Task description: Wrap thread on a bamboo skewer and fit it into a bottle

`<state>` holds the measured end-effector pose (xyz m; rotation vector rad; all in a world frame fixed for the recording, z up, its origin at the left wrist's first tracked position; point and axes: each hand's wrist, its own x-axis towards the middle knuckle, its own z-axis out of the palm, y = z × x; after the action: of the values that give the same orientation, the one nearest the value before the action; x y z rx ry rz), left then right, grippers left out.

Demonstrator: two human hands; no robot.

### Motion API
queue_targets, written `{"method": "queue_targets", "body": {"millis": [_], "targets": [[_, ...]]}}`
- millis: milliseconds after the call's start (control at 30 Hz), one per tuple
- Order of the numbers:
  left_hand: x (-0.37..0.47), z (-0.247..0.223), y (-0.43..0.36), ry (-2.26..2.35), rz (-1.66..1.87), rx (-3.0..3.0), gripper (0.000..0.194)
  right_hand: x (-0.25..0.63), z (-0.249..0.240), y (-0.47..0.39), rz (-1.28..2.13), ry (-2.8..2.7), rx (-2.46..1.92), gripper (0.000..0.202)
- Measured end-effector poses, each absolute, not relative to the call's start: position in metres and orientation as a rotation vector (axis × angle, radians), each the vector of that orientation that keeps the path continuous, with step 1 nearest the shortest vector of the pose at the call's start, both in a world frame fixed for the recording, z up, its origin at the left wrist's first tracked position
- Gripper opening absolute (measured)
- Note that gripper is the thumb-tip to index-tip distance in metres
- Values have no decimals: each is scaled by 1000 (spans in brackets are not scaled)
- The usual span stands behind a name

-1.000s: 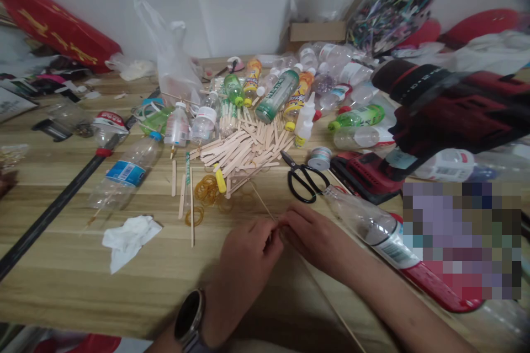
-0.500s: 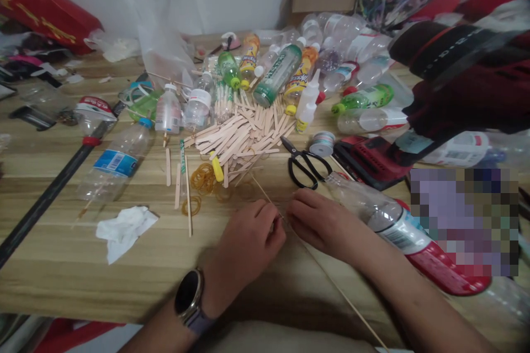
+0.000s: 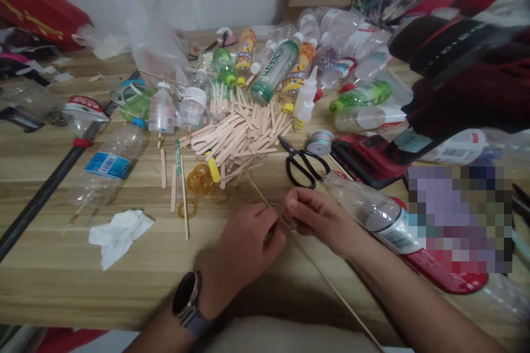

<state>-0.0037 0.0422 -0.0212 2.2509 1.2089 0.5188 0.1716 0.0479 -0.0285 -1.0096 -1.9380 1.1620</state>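
Observation:
My left hand, with a watch on its wrist, is closed around a thin wooden stick. The stick slants from the pile in the middle down towards the lower right. Just right of it, my right hand is pinched close to the stick; whatever lies between its fingertips is too small to make out. Black-handled scissors lie just beyond my right hand. Rubber bands and a yellow-handled tool are beyond my left hand.
Flat wooden craft sticks are heaped mid-table, with several plastic bottles behind. A red and black power drill stands at right, by a wire spool. At left lie a crumpled tissue, a blue-labelled bottle and a dark pole.
My right hand has turned and lifted slightly, its thumb and forefinger now showing in a pinch. My left hand keeps hold of the stick. The view has shifted a little.

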Motion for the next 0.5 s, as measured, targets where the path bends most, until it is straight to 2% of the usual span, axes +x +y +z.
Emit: {"method": "queue_targets", "body": {"millis": [167,500], "targets": [[-5,-27,42,1125,582,2334,18,168,-29,42,907,-2086,-1024,25],[-3,-30,39,1143,853,2542,29,162,-27,36,517,-2195,-923,31]]}}
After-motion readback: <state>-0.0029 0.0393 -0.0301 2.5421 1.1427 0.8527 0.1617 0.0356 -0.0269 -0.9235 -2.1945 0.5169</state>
